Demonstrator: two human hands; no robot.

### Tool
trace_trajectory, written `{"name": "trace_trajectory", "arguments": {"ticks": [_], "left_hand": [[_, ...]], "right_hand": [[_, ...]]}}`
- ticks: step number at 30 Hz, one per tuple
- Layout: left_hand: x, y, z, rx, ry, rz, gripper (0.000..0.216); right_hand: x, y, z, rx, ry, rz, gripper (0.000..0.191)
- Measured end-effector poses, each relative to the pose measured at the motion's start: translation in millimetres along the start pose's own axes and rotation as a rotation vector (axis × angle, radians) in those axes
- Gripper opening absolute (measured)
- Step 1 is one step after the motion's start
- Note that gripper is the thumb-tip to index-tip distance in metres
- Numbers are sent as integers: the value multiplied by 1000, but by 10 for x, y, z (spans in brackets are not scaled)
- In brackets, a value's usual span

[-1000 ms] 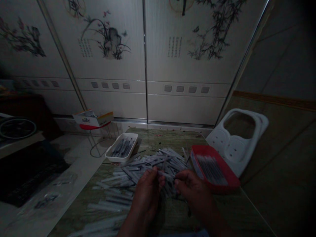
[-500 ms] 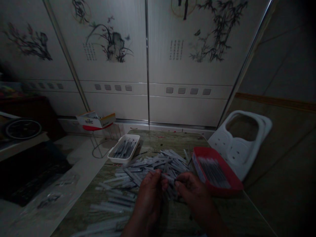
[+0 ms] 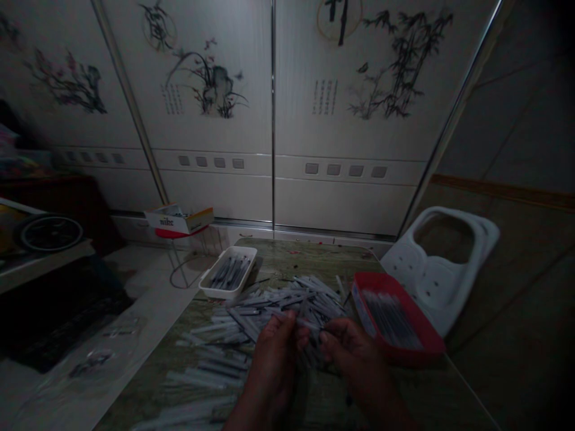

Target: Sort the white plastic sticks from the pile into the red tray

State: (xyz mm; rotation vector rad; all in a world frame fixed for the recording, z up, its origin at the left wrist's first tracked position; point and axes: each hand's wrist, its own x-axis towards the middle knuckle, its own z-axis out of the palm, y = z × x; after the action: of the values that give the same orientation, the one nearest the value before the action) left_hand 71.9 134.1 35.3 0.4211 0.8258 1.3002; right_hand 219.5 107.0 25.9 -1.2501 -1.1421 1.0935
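Carton [image 3: 183, 225]: dark lettering [image 3: 166, 222] is printed, "nihc" or "nike", blurred. Door panels [image 3: 251, 134]: circled characters [image 3: 343, 21] and small text columns [image 3: 332, 97] are borne, not legible.

The view has swung up-left across the painted panels [image 3: 251, 134].

White tray [image 3: 220, 293] and red tray [image 3: 417, 357] hem the passage above the pile [image 3: 287, 296].

Dim, slightly soft view, fading to black along the right edge.
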Motion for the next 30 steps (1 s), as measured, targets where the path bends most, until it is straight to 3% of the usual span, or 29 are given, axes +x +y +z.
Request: {"name": "trace_trajectory", "arguments": {"ticks": [16,22,27,30], "left_hand": [[-86,87,41,80,-130,-10,25],[-65,90,27,61,-98,1,25],[-64,75,6,80,-145,-11,23],[-56,66,0,65,-130,-4,22]], "right_hand": [[-49,-61,-45,-81,-1,69,57],[-22,-83,-56,-71,-12,41,44],[-52,-89,-68,-91,-29,39,53],[-57,-114,-71,-92,-10,22,48]]}}
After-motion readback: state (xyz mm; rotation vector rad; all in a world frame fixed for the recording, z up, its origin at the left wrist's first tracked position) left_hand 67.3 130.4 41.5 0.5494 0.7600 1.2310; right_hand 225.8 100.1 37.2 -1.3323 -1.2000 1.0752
